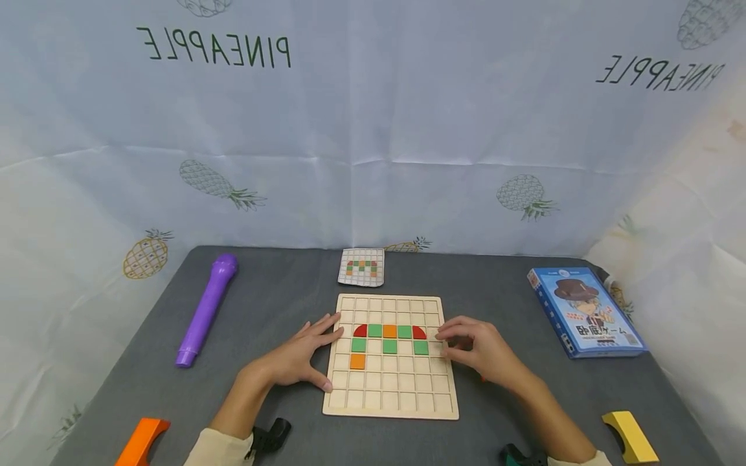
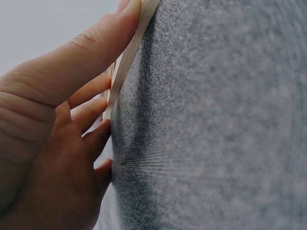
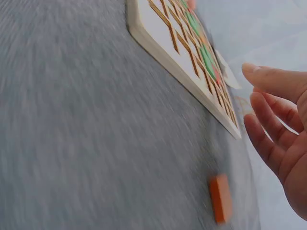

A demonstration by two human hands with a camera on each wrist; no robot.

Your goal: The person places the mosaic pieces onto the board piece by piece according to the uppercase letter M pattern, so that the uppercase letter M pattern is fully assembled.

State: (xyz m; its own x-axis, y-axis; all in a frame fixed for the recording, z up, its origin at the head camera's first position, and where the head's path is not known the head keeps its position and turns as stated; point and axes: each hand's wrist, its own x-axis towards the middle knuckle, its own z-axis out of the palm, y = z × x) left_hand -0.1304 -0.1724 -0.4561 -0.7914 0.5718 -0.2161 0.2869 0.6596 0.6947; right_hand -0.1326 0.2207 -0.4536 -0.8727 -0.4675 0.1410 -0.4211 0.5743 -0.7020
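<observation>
A wooden grid board (image 1: 390, 402) lies on the dark cloth. A row of tiles on it runs red quarter-round (image 1: 361, 331), green, orange (image 1: 390, 331), green, red quarter-round (image 1: 418, 332). Below sit several green squares (image 1: 358, 345) and one orange square (image 1: 357, 361) at the left. My left hand (image 1: 294, 356) rests spread along the board's left edge, thumb (image 2: 96, 52) on the rim. Just off the right edge hovers my right hand (image 1: 489, 353), thumb and fingers apart with nothing between them. An orange tile (image 3: 220, 199) lies on the cloth near it, mostly hidden in the head view.
Behind the board lies a small pattern card (image 1: 361, 267). To the left are a purple microphone-shaped stick (image 1: 206, 310) and an orange arch block (image 1: 142, 442). At the right lie a blue game box (image 1: 585, 312) and a yellow arch block (image 1: 631, 437). A pineapple-print curtain (image 1: 373, 129) hangs behind.
</observation>
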